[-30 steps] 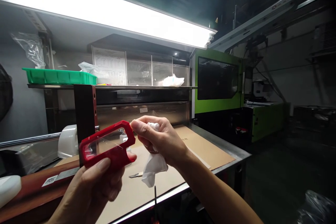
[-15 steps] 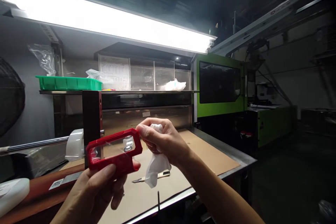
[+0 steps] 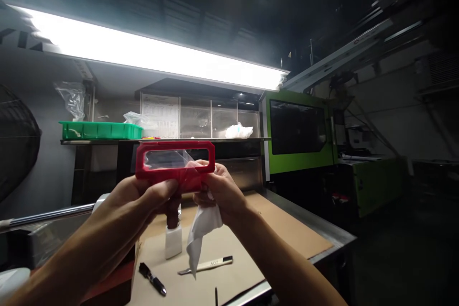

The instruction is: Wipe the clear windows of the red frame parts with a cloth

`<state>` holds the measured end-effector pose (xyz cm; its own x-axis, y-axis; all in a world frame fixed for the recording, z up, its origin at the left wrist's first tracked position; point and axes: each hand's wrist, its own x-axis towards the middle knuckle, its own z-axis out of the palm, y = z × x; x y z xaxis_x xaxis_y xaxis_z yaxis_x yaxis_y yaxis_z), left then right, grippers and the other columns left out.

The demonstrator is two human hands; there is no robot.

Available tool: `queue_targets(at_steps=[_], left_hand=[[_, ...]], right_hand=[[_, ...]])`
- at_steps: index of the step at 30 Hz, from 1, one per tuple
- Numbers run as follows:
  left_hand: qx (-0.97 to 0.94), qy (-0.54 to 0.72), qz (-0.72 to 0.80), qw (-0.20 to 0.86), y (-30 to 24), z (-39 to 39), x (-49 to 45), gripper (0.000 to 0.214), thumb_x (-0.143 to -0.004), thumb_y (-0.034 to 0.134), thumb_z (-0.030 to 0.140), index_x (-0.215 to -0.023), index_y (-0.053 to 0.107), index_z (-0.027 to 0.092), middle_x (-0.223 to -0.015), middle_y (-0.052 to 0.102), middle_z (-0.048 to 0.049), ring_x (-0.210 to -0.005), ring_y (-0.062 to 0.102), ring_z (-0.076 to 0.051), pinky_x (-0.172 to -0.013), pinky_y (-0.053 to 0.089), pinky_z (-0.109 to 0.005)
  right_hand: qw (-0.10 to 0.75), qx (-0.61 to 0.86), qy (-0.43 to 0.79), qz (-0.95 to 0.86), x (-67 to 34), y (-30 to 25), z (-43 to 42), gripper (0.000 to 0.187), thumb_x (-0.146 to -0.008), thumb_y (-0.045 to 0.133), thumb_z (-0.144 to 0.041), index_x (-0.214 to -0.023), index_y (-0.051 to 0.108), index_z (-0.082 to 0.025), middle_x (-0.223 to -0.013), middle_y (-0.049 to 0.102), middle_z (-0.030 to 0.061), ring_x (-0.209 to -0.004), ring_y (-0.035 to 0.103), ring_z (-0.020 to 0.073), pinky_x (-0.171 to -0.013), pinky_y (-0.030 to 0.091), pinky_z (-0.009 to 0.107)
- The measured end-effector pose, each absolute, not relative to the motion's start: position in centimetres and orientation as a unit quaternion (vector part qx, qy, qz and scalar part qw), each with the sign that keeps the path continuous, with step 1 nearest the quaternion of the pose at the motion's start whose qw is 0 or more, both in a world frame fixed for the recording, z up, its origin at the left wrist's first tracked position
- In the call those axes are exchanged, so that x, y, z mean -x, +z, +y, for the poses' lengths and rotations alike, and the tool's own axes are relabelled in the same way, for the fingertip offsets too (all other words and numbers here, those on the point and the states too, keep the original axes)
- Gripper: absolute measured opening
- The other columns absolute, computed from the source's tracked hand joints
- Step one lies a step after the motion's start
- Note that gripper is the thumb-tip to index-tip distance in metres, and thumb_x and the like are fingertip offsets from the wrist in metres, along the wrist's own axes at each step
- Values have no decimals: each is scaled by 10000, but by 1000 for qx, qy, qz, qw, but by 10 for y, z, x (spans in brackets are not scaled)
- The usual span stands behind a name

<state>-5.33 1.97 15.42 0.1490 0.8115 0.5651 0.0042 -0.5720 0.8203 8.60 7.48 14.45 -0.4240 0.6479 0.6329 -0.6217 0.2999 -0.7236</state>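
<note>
A red plastic frame with a clear window (image 3: 211,155) is held up in front of me, its long side level. My left hand (image 3: 152,198) grips its lower left edge, thumb on the near face. My right hand (image 3: 224,189) is closed around a white cloth (image 3: 202,234), which hangs down below the fingers. Its fingertips are at the frame's lower right corner, partly behind it. On the table beneath lie a craft knife (image 3: 215,264) marked A07 and a black pen (image 3: 152,278). A white bottle (image 3: 174,241) stands behind the left fingers.
The table (image 3: 287,229) is covered with brown board. Above it runs a shelf with a green tray (image 3: 102,130) and a crumpled white bundle (image 3: 239,130), under a bright tube light (image 3: 161,48). A green machine (image 3: 301,129) stands to the right, a dark fan (image 3: 17,143) at far left.
The red frame has risen and turned level to face me. My right hand with the cloth has come to its lower right corner. The view has tilted up, and the pen and bottle now show.
</note>
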Motion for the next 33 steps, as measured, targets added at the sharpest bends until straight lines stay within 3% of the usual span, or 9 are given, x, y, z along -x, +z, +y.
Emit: queue_targets(at_steps=[5,13,18,29,33], left_hand=[[-727,546,269,318,177,18,53,182,-622,699,396,-720,725,245,-553,613,-6,-504,520,-144,-461,472,-244],[-751,564,225,258,208,27,49,114,-654,672,321,-613,680,215,-528,605,10,-488,557,-112,-458,476,-197],[-752,577,196,251,220,31,49,105,-680,653,294,-651,692,201,-537,611,11,-482,560,-104,-450,475,-194],[-744,579,181,279,220,27,48,124,-690,680,310,-715,705,191,-527,596,21,-479,541,-103,-445,481,-201],[-736,586,185,282,218,28,50,245,-730,665,402,-659,691,169,-555,611,-2,-491,555,-101,-438,470,-189]], right_hand=[[559,9,546,-624,-90,166,73,223,-536,709,-250,-551,499,-174,-375,414,-108,-290,273,0,-314,155,160],[583,-10,457,-671,-97,201,70,203,-567,622,-230,-507,433,-190,-366,364,-117,-313,254,4,-325,166,167],[585,-21,419,-694,-99,217,68,142,-584,583,-186,-529,452,-186,-368,365,-117,-309,254,7,-321,144,169],[591,-16,429,-683,-95,217,67,259,-597,651,-257,-497,421,-190,-355,358,-114,-312,238,5,-323,144,176],[644,-45,446,-620,-101,220,70,364,-631,705,-291,-523,371,-194,-402,302,-125,-335,198,4,-321,140,173]])
